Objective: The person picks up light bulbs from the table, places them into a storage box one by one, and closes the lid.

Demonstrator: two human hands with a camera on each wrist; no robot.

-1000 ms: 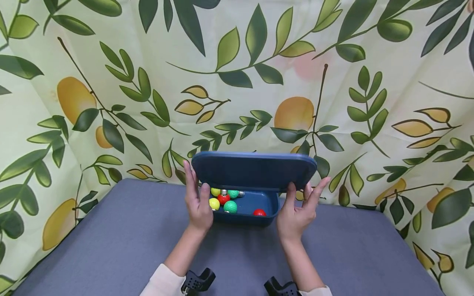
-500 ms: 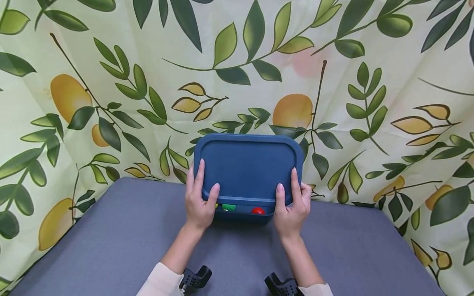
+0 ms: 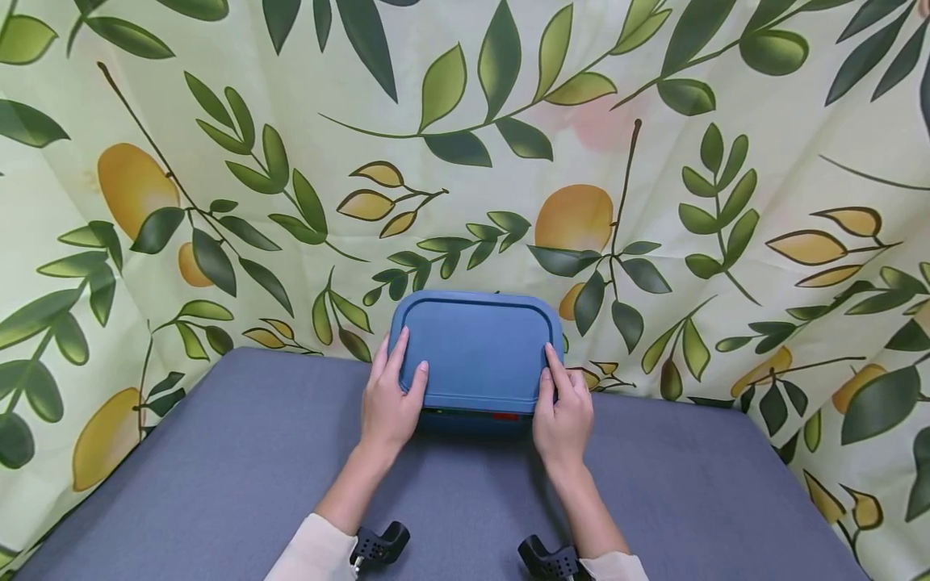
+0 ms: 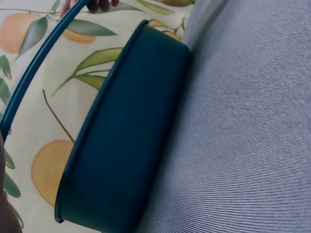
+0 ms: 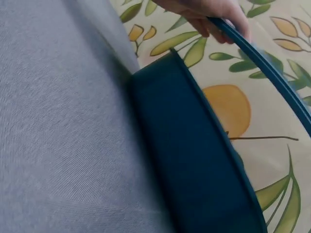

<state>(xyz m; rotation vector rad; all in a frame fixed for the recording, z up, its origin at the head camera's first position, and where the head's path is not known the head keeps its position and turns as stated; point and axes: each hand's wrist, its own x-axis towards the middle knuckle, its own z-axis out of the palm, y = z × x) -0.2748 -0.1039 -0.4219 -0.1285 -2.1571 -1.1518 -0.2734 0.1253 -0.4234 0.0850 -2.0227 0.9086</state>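
In the head view my left hand point(image 3: 388, 405) holds the left edge of a blue rectangular lid point(image 3: 479, 351), thumb on top. The right hand point(image 3: 563, 415) grips the lid's right edge the same way. Beneath it stands a dark blue plastic box point(image 3: 472, 424) on the table; both wrist views show a gap between the raised lid point(image 4: 36, 63) and the rim of the box point(image 5: 194, 145). Through the front gap a red ball-like thing point(image 3: 506, 417) shows as a sliver. The lid hides the box's other contents.
The grey cloth-covered table point(image 3: 240, 484) spreads around the box. Close behind it hangs a curtain point(image 3: 465, 194) printed with leaves and orange fruit. Black wrist mounts point(image 3: 379, 542) sit at both wrists.
The lid was tilted up, showing yellow, green and red balls in the box. It has since swung flatter and come down over the box, covering nearly all of them. Both hands kept hold.
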